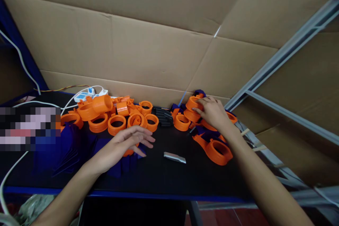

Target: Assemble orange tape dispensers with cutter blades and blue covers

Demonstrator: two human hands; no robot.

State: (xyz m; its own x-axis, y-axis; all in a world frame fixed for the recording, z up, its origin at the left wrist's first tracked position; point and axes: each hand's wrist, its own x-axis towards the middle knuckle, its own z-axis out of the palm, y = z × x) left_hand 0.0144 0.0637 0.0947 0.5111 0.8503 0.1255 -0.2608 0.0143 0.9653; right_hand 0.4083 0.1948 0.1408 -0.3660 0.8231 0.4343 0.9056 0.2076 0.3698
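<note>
Orange rings with short arms, glossy like plastic, lie in a loose cluster (pixel 117 129) along the back of the black tabletop (pixel 159 180), left of centre, some leaning on one another. The right hand (pixel 215 111) reaches to a smaller orange stack (pixel 192 114) at the back right, its fingers bent against the upper part; whether they grip it firmly, I cannot tell. Just left of that stack, a single orange ring (pixel 181 123) lies flat, and nearer the front edge, beneath the right forearm, rests a larger orange piece (pixel 218 152) with a long arm. The left hand (pixel 131 141) is open and holds nothing, fingers loosely spread above dark blue flat pieces (pixel 119 166). Between the hands lies a slim silver tool (pixel 174 157), touched by neither. Ribbed black parts (pixel 162 116) sit between the two orange groups. Farther left, a fanned dark blue pile (pixel 70 153) lies in front of the rings, and a white power strip (pixel 81 96) stands behind them, near the cardboard wall (pixel 159 56).
</note>
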